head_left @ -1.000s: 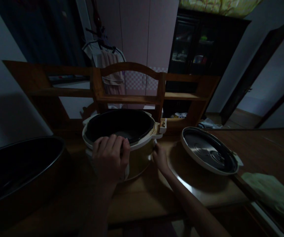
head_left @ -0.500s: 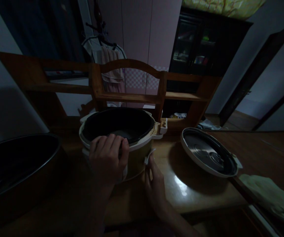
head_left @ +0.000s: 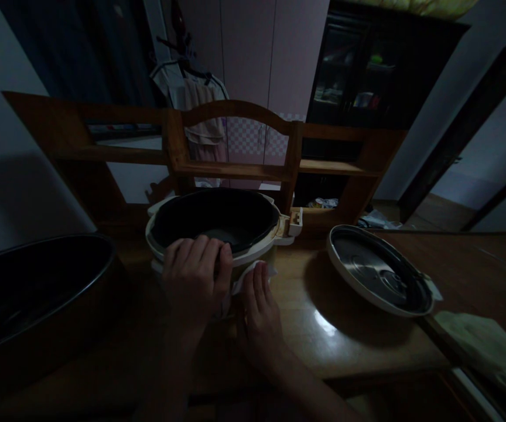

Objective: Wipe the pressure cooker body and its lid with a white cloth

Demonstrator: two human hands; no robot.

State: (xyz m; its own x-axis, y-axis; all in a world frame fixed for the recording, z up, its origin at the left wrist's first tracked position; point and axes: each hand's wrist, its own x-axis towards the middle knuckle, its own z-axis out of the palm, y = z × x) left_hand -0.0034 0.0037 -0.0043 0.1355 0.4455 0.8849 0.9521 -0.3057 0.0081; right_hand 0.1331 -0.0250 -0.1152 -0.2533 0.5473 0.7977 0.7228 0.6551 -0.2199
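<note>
A rice cooker (head_left: pixel 262 253) with a pale rim and a dark inner pot (head_left: pixel 218 214) stands open on the wooden desk. Its near rim is gripped by my left hand (head_left: pixel 198 269), fingers curled over the edge and thumb at the side. My right hand (head_left: pixel 259 316) presses a thin white wipe (head_left: pixel 244 276) against the front of the cooker's body, just below the rim. Part of the wipe sticks out past the fingertips. To the right lies the detached lid (head_left: pixel 378 271), its metal inner side facing up.
A large dark pan (head_left: pixel 46 287) sits at the left. Behind the cooker runs a wooden shelf rack (head_left: pixel 235 171). A pale cloth (head_left: pixel 485 346) lies at the right edge, near a brown surface (head_left: pixel 481 261). Clothes (head_left: pixel 204 123) hang at the back.
My right hand has moved left with the wipe, from the cooker's right side round to its front. My left hand stays on the rim. The view has shifted slightly.
</note>
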